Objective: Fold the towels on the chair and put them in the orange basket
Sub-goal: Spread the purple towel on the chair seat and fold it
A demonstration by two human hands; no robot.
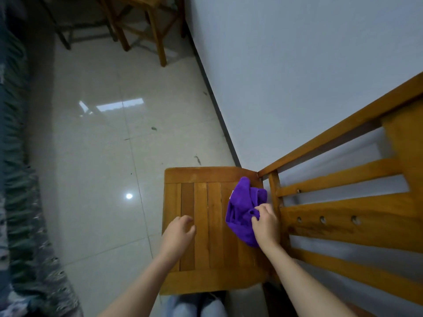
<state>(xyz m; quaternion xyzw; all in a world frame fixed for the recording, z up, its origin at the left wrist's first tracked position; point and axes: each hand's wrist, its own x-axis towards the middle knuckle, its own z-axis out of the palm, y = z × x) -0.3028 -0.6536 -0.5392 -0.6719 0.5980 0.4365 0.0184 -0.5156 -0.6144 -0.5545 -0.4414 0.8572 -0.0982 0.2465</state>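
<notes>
A crumpled purple towel lies on the slatted seat of a wooden chair, close to the backrest. My right hand is on the towel's near right part, its fingers curled into the cloth and pinching a fold. My left hand hovers over the left side of the seat with loosely bent fingers and holds nothing. No orange basket is in view.
The chair's backrest stands to the right against a white wall. A shiny tiled floor spreads to the left. Another wooden chair stands at the far top. Patterned fabric runs along the left edge.
</notes>
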